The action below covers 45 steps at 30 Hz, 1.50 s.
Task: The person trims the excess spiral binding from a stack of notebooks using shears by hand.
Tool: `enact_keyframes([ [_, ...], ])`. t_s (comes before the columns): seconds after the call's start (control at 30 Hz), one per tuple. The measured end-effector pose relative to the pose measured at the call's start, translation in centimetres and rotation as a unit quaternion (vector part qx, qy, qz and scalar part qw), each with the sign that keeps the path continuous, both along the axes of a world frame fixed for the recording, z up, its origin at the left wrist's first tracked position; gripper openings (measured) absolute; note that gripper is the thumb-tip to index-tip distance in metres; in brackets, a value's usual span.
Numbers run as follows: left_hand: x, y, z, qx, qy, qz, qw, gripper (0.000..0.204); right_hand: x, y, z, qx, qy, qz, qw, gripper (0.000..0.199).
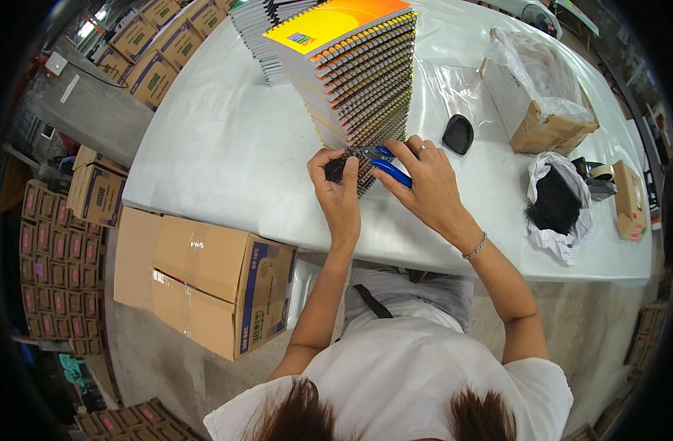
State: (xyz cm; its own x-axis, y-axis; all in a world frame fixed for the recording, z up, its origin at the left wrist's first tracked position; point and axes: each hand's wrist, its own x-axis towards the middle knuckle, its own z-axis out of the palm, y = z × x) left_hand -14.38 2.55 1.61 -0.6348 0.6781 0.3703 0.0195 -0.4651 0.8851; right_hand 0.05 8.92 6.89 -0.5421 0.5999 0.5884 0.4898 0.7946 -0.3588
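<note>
A tall stack of spiral-bound notebooks (351, 73) rises from the table, its top cover yellow and orange. At the near foot of the stack, my right hand (425, 173) is closed on the blue handles of a pair of pliers (392, 172). The jaws point left, toward my left hand and the bound edges. My left hand (339, 192) is closed, thumb up, around a small dark bundle (334, 170) beside the stack's coils. What exactly that bundle is cannot be made out. Right of the pliers lies a small black tray-like piece (458, 134).
A pale sheet covers the table (226, 162). At right are an open carton with clear plastic (535, 103), black coils in white wrapping (556, 202), a tape dispenser (600, 176) and a small brown box (629, 202). A large carton (204, 272) stands by the near left edge.
</note>
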Motion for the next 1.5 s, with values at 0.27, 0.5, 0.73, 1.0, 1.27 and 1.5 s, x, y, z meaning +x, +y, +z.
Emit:
enact_keyframes([
  [0.27, 0.3, 0.3, 0.2, 0.018, 0.013, 0.010, 1.000, 0.022, 0.0, 0.5, -0.6, -0.068, 0.006, 0.029, 0.997, 0.036],
  [0.5, 0.4, 0.1, 0.3, 0.016, -0.010, 0.009, 1.000, 0.022, 0.7, 0.3, 0.2, -0.076, -0.052, 0.016, 0.996, 0.044],
  [0.73, 0.6, 0.2, 0.7, 0.014, -0.010, 0.012, 1.000, 0.023, 1.8, 0.8, -1.3, -0.086, -0.008, 0.032, 0.996, 0.050],
  [1.0, 0.5, 0.2, 0.6, 0.019, -0.023, 0.004, 1.000, 0.024, 0.9, 0.5, -0.4, -0.069, -0.001, 0.017, 0.997, 0.050],
  [1.27, 0.4, 0.1, 0.7, 0.019, -0.016, 0.007, 1.000, 0.023, 0.8, 0.5, -0.6, -0.030, -0.013, -0.004, 0.999, 0.050],
  [1.5, 0.5, 0.0, 0.8, 0.017, -0.022, 0.003, 1.000, 0.024, 0.4, 0.6, -0.5, -0.001, -0.011, 0.005, 1.000, 0.049],
])
